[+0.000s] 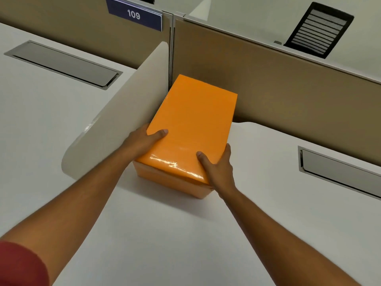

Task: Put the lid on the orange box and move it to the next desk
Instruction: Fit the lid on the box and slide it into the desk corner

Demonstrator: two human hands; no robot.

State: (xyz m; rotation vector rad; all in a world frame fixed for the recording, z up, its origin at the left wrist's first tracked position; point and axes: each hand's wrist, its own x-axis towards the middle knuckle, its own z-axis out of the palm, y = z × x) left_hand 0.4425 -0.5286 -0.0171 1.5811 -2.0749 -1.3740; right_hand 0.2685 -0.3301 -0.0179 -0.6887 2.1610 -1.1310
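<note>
An orange box [173, 183] sits on the white desk [185, 234] in front of me, pushed close to the curved white divider on its left. Its glossy orange lid [193, 124] rests on top and covers it. My left hand [142, 142] grips the lid's left side, thumb on top. At the near right corner my right hand [217, 168] holds the lid, thumb on top and fingers down the side. Both arms reach in from below.
A curved white divider [121, 120] separates this desk from the neighbouring desk [41, 104] on the left, which has a grey cable hatch [64, 64]. Brown partition panels [278, 85] stand behind. Another cable hatch [338, 172] sits at right. A "109" sign [134, 15] hangs above.
</note>
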